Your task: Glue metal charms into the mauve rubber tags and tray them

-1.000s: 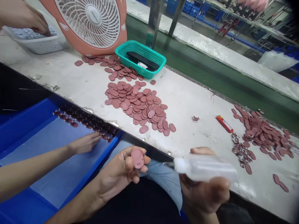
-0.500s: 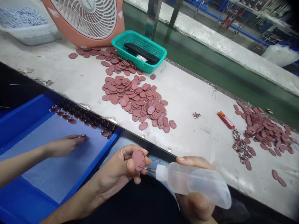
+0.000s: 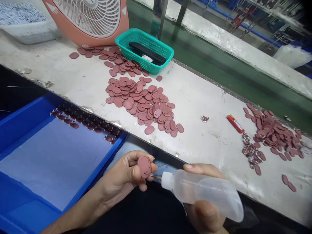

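Note:
Between the thumb and fingers of my left hand (image 3: pixel 122 178) is a reddish-brown oval piece (image 3: pixel 144 165) with small holes near its lower edge. My right hand (image 3: pixel 207 208) grips a translucent squeeze bottle (image 3: pixel 207 191) lying nearly level, its white cap and thin metal tip pointing left. The needle tip reaches the oval piece's lower edge, by one of the holes. Whether liquid comes out is too small to tell. Beyond my hands, a large pile of similar oval pieces (image 3: pixel 138 100) lies on the white worktable (image 3: pixel 195 94).
A blue tray (image 3: pixel 97 177) at left holds rows of oval pieces with metal bits. On the table are an orange fan (image 3: pixel 97 39), a green basket (image 3: pixel 156 70), a white tub (image 3: pixel 36 34), a red box (image 3: pixel 235 124), small metal parts (image 3: pixel 251 151) and another oval pile (image 3: pixel 275 133).
Another person's hand and forearm, over the blue tray before, have left the view. My hands keep nearly the same pose, with the bottle tip still at the oval piece.

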Demonstrator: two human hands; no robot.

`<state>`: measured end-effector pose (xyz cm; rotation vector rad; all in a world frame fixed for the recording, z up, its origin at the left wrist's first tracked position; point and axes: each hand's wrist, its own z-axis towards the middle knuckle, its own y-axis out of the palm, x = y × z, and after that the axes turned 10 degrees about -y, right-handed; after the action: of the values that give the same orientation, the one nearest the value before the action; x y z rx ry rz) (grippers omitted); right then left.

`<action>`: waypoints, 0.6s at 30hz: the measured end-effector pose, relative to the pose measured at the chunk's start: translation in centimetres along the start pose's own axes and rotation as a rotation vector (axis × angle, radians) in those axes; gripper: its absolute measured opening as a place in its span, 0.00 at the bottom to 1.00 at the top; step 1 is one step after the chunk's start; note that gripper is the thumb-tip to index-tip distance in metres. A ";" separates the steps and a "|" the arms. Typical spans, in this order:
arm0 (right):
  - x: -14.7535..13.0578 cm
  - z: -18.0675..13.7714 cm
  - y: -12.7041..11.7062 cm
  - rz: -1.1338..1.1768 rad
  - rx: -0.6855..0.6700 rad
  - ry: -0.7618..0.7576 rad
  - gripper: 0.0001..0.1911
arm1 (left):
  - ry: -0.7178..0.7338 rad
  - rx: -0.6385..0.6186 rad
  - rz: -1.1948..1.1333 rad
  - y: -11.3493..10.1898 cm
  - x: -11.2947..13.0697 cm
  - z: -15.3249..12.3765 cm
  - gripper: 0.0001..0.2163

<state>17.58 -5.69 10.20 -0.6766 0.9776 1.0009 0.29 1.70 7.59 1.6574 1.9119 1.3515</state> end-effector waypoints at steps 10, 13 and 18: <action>0.0 0.3 0.6 0.044 -0.015 -0.033 0.18 | 0.007 -0.017 -0.009 -0.1 0.1 -0.1 0.18; 0.2 0.2 0.1 0.007 -0.022 -0.001 0.17 | -0.005 0.000 -0.015 -0.2 0.0 -0.1 0.18; 0.2 -0.1 -0.3 -0.020 -0.032 0.021 0.15 | -0.002 -0.019 -0.023 -0.6 0.0 -0.1 0.18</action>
<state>17.88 -5.87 9.96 -0.7239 0.9732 0.9954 -0.13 1.73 7.16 1.6220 1.9059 1.3547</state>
